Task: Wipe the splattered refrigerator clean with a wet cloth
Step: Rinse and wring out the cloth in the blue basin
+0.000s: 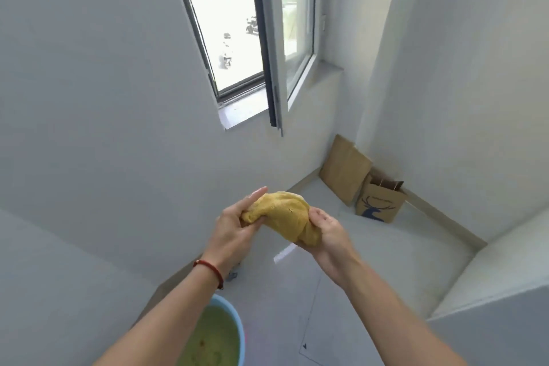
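A bunched yellow cloth (pixel 285 214) is held in front of me at chest height, above the floor. My left hand (pixel 234 226) grips its left end, with the fingers curled round the fabric. My right hand (pixel 326 232) grips the lower right end from underneath. A light blue basin (pixel 239 333) with greenish water stands on the floor below my left forearm. A white flat surface (pixel 490 333) at the lower right may be the refrigerator; I cannot tell.
An open window (pixel 267 53) with its sash swung inward is ahead in the white wall. A flat brown cardboard piece (pixel 344 169) and a brown paper bag (pixel 380 202) lean in the far corner. Pale glossy floor tiles (pixel 371 261) lie between.
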### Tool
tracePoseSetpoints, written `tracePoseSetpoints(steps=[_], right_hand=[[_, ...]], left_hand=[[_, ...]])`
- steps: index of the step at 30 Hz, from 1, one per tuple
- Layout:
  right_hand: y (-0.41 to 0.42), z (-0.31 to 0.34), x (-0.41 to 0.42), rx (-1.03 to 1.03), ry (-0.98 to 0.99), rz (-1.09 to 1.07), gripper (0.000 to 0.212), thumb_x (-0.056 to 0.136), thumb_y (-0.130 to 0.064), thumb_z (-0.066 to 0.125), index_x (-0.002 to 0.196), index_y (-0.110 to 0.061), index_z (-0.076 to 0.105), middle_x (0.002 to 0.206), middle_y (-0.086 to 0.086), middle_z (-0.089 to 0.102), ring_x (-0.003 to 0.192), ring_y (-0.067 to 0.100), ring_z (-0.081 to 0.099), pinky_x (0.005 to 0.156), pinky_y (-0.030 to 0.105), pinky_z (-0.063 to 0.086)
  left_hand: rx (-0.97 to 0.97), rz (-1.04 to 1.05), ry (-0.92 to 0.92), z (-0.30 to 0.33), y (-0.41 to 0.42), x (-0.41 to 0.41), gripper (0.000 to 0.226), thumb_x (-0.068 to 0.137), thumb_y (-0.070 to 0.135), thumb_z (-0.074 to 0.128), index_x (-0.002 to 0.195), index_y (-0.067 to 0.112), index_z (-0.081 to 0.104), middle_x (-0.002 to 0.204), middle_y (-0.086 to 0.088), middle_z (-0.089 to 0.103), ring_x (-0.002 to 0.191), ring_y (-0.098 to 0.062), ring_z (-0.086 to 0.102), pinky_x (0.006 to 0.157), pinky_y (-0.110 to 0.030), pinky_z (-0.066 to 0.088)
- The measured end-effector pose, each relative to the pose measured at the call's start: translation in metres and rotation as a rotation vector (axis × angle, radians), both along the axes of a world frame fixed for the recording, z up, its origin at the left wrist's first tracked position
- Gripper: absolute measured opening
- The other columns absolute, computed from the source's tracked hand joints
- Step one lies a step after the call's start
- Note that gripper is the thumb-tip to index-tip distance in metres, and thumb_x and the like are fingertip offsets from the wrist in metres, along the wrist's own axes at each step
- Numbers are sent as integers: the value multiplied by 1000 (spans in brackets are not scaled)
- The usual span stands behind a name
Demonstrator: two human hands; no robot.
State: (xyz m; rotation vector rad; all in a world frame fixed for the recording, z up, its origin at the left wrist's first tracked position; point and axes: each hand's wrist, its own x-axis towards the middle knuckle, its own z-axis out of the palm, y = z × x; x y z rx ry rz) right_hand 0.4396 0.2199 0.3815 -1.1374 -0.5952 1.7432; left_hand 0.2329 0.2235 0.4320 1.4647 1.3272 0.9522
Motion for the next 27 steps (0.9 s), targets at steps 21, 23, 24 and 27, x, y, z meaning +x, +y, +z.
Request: tracePoseSetpoints(steps=[21,23,24,27], right_hand=[[28,68,255,189,-493,-636,40,85,-19,87,120,-14,69,113,7,78,109,27,74,92,46,62],[43,74,267,162,-573,-719,39,85,-19,87,118,-16,67,113,6,77,109,29,73,93,50,61],[44,78,268,179,-546,-729,39,87,-13,84,121,-15,65,117,8,76,113,31,72,96,52,60],[60,90,288,246,-199,-853,46,93,-2,74,135,-11,58,129,17,70,121,38,68,102,57,55]], left_hand=[[-368,-903,-208,33,187,317,47,101,15,64,145,12,50,123,-14,73,111,-28,71,89,-36,57],[-499,-1074,-168,29,197,335,39,103,27,59,134,2,62,120,-15,74,105,-26,73,89,-34,57],[-527,-1105,-173,28,196,334,37,102,26,61,129,1,65,119,-16,74,106,-29,73,94,-40,56],[-535,-1041,-254,28,233,364,48,90,18,75,132,2,58,117,-26,73,111,-41,70,108,-61,47]])
